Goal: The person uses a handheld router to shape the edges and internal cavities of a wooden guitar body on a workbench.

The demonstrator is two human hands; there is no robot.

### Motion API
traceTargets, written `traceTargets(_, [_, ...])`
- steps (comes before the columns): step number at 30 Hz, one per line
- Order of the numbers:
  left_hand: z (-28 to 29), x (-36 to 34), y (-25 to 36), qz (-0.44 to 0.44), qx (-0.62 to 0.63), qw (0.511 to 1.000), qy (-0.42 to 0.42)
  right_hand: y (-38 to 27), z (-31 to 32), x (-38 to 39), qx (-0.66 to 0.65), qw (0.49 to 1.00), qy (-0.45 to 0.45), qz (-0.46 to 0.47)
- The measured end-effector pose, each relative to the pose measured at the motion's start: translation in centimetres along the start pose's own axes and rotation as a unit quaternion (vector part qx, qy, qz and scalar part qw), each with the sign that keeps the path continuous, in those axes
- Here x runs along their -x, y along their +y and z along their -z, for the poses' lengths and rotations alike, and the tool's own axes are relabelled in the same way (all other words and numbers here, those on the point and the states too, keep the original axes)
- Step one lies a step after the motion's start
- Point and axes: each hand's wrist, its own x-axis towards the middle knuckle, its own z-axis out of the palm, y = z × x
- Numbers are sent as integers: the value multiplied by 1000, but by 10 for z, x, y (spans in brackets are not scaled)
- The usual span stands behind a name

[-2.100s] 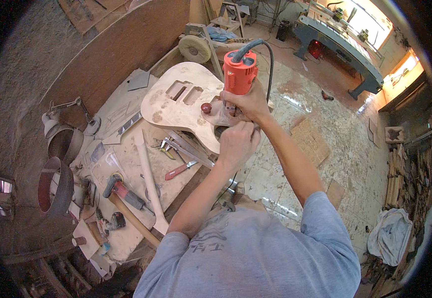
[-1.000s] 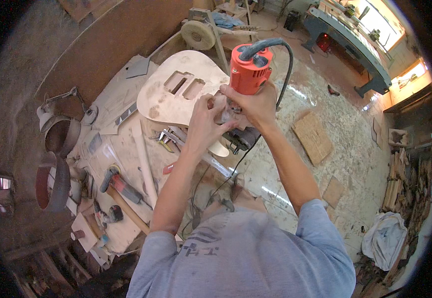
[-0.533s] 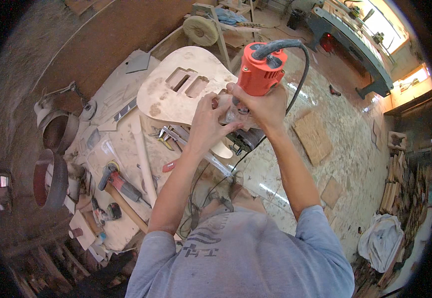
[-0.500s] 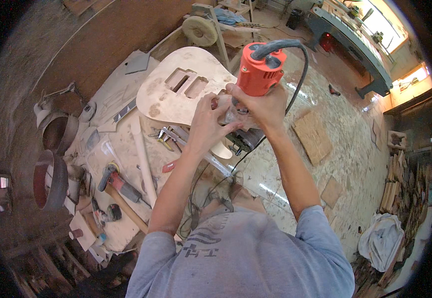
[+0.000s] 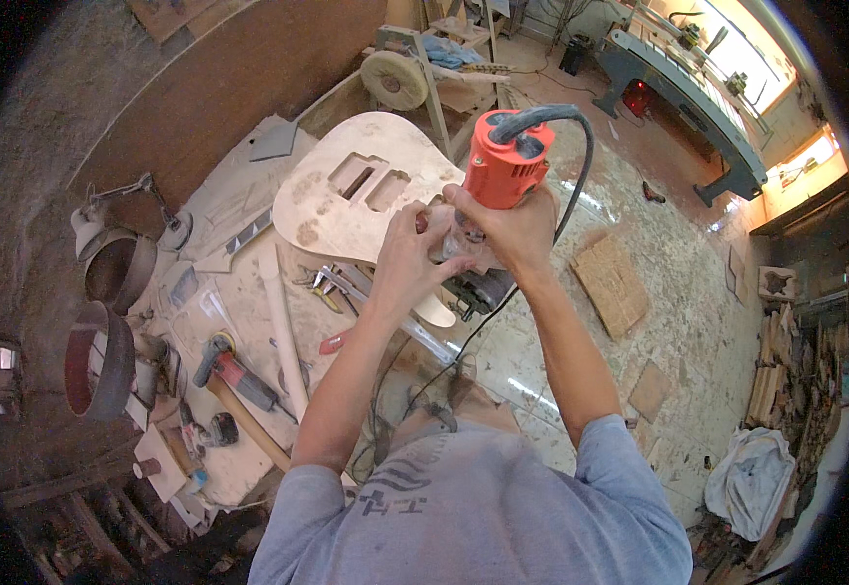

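One orange-red router (image 5: 502, 168) is gripped by the right hand (image 5: 521, 230), its knob (image 5: 421, 223) clasped by the left hand (image 5: 409, 258); two cut-outs (image 5: 387, 192) are seen in one guitar body (image 5: 319, 195).

To the right of the guitar body (image 5: 322, 210) I see reaching room over the floor (image 5: 678, 283), beyond the router (image 5: 504, 166) and its looping cord (image 5: 589, 156); below-left, a pale neck (image 5: 282, 312) blocks the way.

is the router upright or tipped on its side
Upright: the router has its cord end pointing up and its clear base down at the guitar body, with the right hand gripping it.
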Motion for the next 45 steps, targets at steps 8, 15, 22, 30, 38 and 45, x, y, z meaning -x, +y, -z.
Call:
traceTargets(8, [-1, 1, 1, 24, -1, 1000, -2, 16, 5, -5, -108, 990, -86, -26])
traceTargets(15, [1, 0, 4, 17, -24, 1000, -9, 39, -3, -14, -241, 965, -102, 26])
traceTargets(22, [-1, 0, 1, 19, -12, 1000, -10, 38, -7, -10, -137, 988, -56, 35])
traceTargets(30, [0, 0, 2, 26, -9, 1000, -15, 32, -5, -11, -155, 985, -58, 51])
traceTargets(38, [2, 0, 4, 40, -2, 999, -24, 27, 0, -11, -184, 979, -65, 53])
traceTargets(45, [4, -2, 15, 12, -14, 1000, -6, 26, 4, -12, -155, 980, -121, -17])
